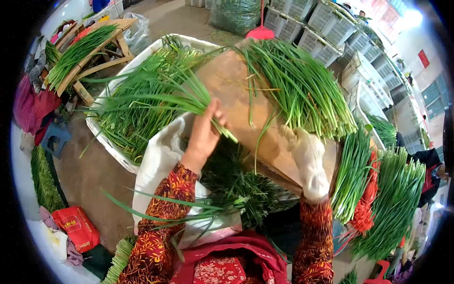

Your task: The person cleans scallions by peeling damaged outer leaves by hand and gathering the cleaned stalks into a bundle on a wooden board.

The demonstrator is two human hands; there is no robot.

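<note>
My left hand [205,130], bare, is closed round a small bunch of green chives [189,97]. Their white stem ends point down to the right, and the leaves fan out to the left over a white crate [106,116] filled with loose chives. On my right hand [307,156] is a whitish glove. Its fingers are curled together at the near edge of a wooden board [227,71], just below the stem ends of a large pile of chives [302,90]. Whatever those fingers may pinch is hidden. Stray leaves lie across the board's middle.
Bundled chives [392,203] and red ties [366,199] are at my right. Dark green trimmings [241,189] lie below the board. A wooden stand [75,71] bears more chives at the left, near a blue stool [56,139]. Stacked plastic crates [331,26] stand behind.
</note>
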